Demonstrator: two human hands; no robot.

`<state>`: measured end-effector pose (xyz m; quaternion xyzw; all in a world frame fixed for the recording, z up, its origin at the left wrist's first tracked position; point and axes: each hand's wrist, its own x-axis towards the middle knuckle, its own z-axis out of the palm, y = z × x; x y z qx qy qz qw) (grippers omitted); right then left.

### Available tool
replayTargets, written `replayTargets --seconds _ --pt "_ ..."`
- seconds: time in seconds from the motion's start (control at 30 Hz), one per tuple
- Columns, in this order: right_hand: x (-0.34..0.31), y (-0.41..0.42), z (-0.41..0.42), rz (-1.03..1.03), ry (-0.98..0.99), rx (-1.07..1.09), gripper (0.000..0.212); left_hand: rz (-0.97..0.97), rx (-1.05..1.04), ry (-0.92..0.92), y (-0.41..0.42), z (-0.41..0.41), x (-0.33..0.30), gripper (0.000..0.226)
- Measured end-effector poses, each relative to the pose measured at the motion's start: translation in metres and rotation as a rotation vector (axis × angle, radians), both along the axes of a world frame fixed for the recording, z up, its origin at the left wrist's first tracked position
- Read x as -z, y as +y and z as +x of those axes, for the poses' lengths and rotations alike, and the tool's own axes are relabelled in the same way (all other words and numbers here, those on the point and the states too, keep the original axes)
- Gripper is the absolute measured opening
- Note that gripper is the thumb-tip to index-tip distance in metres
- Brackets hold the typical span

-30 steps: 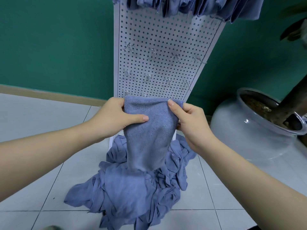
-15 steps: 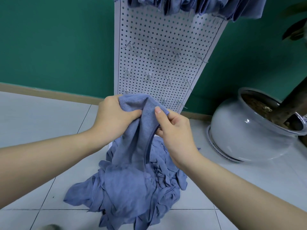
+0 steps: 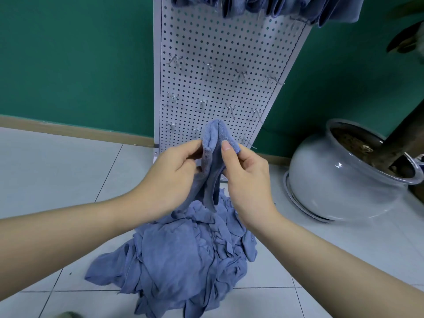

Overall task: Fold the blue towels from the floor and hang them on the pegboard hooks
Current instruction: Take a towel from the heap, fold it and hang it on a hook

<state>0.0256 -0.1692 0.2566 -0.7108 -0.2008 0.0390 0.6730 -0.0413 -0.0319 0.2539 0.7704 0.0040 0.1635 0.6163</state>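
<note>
Left hand (image 3: 176, 173) and right hand (image 3: 245, 177) meet before the chest, each pinching one side of a single folded towel (image 3: 212, 157) between thumb and curled fingers; the fold points up and the towel's long axis hangs nearly vertical, its tail reaching down to the pile (image 3: 183, 260) on the floor (image 3: 57, 168). The pile lies directly below and between the forearms; how many towels it contains cannot be counted. The pegboard (image 3: 218, 53) stands just beyond the hands, leaning slightly, so the free hooks (image 3: 203, 103) lie up and forward of the towel's fold. Eleven or so bare hooks are visible in three rows, the lowest partly hidden behind the towel; the right hand appears marginally nearer to the middle row. Several towels (image 3: 263, 5) already hang along the board's top edge, cropped by the frame, number uncertain. One pot (image 3: 339, 177) sits to the right, well apart from the pile.
</note>
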Motion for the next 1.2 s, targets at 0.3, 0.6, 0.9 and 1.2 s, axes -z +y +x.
replayTargets --seconds 0.3,0.6,0.9,1.2 --pt "-0.004 0.003 -0.005 0.021 -0.02 -0.059 0.028 0.001 -0.162 -0.079 0.001 0.0 -0.005 0.021" --pt "-0.012 0.0 -0.011 -0.008 -0.043 -0.239 0.014 0.027 -0.148 -0.004 0.018 0.005 -0.001 0.051" --pt "-0.037 0.001 0.007 0.106 0.085 -0.286 0.028 -0.235 0.209 0.281 0.023 0.001 0.008 0.049" --pt "-0.052 0.002 0.018 0.106 0.157 -0.441 0.028 -0.287 0.019 0.179 0.012 0.012 0.005 0.044"
